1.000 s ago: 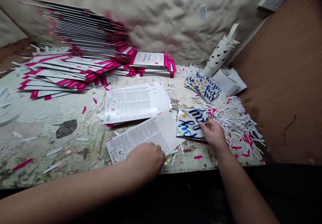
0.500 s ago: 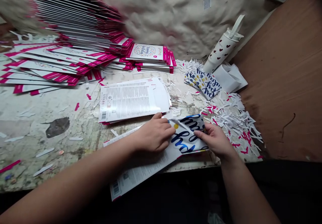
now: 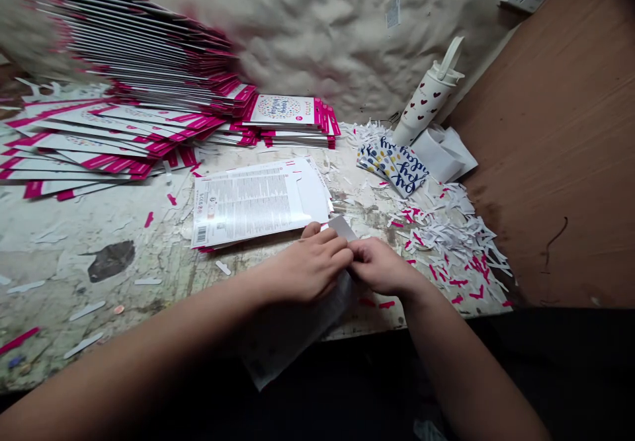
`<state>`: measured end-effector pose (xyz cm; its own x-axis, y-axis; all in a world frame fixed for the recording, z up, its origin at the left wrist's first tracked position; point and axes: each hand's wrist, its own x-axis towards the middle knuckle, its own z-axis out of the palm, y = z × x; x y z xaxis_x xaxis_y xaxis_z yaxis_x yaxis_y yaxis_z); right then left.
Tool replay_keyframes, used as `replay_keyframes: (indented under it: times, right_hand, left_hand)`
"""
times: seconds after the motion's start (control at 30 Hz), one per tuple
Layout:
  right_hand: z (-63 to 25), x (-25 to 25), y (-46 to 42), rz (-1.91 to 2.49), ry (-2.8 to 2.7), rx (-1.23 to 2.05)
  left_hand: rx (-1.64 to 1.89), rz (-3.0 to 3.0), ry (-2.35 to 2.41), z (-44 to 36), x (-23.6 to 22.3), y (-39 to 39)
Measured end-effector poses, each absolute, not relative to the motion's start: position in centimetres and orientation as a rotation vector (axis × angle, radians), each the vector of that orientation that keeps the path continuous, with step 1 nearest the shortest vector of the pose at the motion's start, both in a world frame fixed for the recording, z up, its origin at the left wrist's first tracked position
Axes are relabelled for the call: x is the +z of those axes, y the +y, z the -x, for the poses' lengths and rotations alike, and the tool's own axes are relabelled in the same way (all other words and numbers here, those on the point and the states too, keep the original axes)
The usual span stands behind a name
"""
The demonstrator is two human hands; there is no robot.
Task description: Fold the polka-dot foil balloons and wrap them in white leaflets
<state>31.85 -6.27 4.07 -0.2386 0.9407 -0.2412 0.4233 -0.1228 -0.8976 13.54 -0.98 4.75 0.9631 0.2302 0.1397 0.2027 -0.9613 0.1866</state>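
My left hand (image 3: 307, 266) and my right hand (image 3: 380, 269) meet at the table's front edge, fingertips touching. Both are closed on a white printed paper sleeve (image 3: 288, 335) that hangs over the edge toward me; its far corner (image 3: 342, 226) pokes up behind my fingers. The folded foil balloon with blue lettering does not show; it is hidden under my hands or inside the sleeve. Just beyond my left hand lies a flat stack of the same printed sleeves (image 3: 258, 200).
A tall leaning pile of pink-edged cards (image 3: 124, 97) fills the back left, with a smaller stack (image 3: 292, 114) beside it. Folded foil balloons (image 3: 397, 166), a heart-patterned bottle (image 3: 429, 100) and paper shreds (image 3: 456, 236) lie to the right. A brown board (image 3: 560, 130) bounds the right side.
My left hand came from the sleeve's near end to meet my right hand. The foil balloon held in my right hand moved onto the sleeve and is now out of sight.
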Motion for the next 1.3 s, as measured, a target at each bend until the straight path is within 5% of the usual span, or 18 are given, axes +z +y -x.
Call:
replay_keyframes:
  times: [0.2,0.4,0.6,0.77,1.3]
  right_hand:
    - [-32.0,5.8,-8.2,1.414,-1.339,0.881]
    - [-31.9,5.6,-8.5,1.111,-1.113,1.011]
    - [-33.4,5.8,-6.9,1.389,-1.318,0.935]
    - [-31.4,4.9,-7.2,1.645,-1.765,0.265]
    - [-29.1,4.5,-9.1,1.557,-2.148,0.299]
  left_hand:
    - [0.491,-2.966,0.568,-13.1,6.8,-1.2]
    - [1.457,-2.493,1.081,-11.9,8.2,-2.1]
    - [0.485,-1.403,0.748,-11.3,5.5,-1.8]
    - [0.511,-1.058,0.949,-12.6,3.0,-3.9]
    - [0.509,-1.112,0.948,-12.6,2.2,-5.7]
